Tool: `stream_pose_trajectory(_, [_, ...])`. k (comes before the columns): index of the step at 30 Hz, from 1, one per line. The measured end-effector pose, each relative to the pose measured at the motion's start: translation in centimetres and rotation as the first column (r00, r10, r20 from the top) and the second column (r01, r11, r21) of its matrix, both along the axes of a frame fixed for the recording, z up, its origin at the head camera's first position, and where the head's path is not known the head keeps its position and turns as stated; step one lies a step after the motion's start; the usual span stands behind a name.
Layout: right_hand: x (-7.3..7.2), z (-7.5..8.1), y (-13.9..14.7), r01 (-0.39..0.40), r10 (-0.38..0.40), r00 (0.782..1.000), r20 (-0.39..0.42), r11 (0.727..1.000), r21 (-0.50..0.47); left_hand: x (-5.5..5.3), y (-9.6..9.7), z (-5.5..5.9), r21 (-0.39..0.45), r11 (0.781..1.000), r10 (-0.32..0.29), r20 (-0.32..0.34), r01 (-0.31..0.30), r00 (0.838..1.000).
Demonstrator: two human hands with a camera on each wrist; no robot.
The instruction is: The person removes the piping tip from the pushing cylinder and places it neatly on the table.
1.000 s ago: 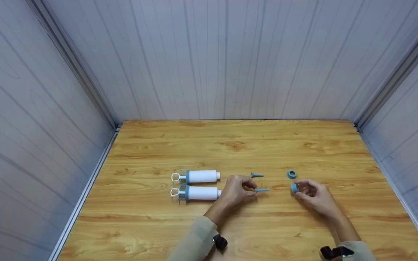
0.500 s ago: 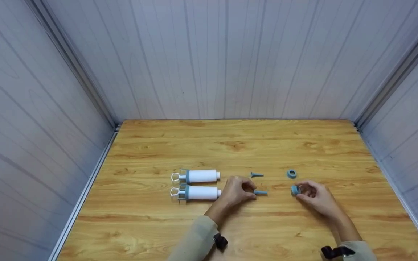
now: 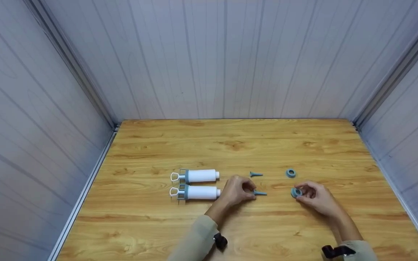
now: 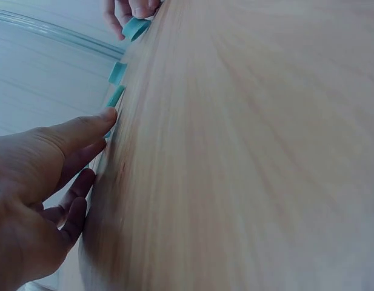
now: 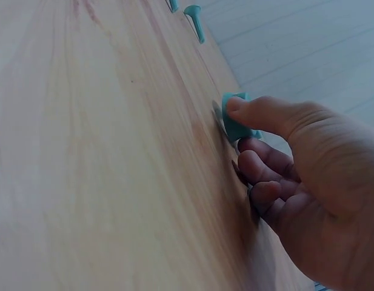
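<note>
In the head view, two white syringe-like tubes with blue-green collars and white loop handles lie side by side: a near tube (image 3: 202, 193) and a far tube (image 3: 202, 175). Just right of the near one, my left hand (image 3: 235, 191) pinches the wide end of a slim blue-green nozzle (image 3: 261, 193), its tip pointing right. A matching nozzle (image 3: 257, 174) lies behind it. Farther right, my right hand (image 3: 317, 197) holds a blue-green ring cap (image 5: 234, 121) between thumb and fingers, low at the tabletop. Behind that cap lies a second ring cap (image 3: 291, 177).
The wood-grain table (image 3: 230, 145) is bounded by a pale back panel (image 3: 209, 65) and pale side panels. Metal frame strips run along its left and right edges. A dark camera (image 3: 220, 242) sits on the left wrist, and another dark camera (image 3: 334, 251) on the right.
My left hand has brought the near nozzle slightly toward the body. The ring cap in my right hand has turned and tilted, so its opening shows more, and shifted slightly toward the body.
</note>
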State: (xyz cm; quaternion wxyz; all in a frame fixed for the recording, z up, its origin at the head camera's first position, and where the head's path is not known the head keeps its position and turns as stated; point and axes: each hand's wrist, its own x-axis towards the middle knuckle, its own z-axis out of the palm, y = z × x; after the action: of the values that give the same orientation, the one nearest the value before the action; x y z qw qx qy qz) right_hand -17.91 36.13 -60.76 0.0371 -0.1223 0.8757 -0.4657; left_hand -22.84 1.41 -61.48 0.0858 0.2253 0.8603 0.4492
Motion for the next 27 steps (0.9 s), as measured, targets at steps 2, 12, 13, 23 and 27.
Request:
stream_pose_trajectory(2, [-0.04,-0.02,-0.04,-0.008,0.008,1.000,0.000,1.000,0.000,0.03,-0.06,0.04,-0.001,1.000,-0.001,0.004,0.001,1.000])
stream_pose_trajectory(12, [-0.04,-0.04,-0.21,-0.012,0.012,1.000,0.011,1.000,0.009,0.21,-0.20,-0.12,-0.004,1.000,0.000,-0.001,0.000,1.000])
stream_pose_trajectory(13, [-0.03,-0.10,-0.20,-0.011,0.011,1.000,0.011,1.000,0.011,0.22,-0.17,-0.17,-0.005,1.000,-0.001,-0.003,0.001,1.000])
stream_pose_trajectory(23, [0.06,-0.14,-0.17,0.006,-0.007,1.000,0.025,1.000,0.024,0.28,-0.05,-0.18,0.020,1.000,0.007,0.006,-0.007,1.000])
stream_pose_trajectory(27, [0.09,-0.06,-0.19,0.017,-0.017,0.999,0.028,1.000,0.025,0.17,-0.09,-0.14,0.032,0.999,0.001,0.026,-0.002,1.000])
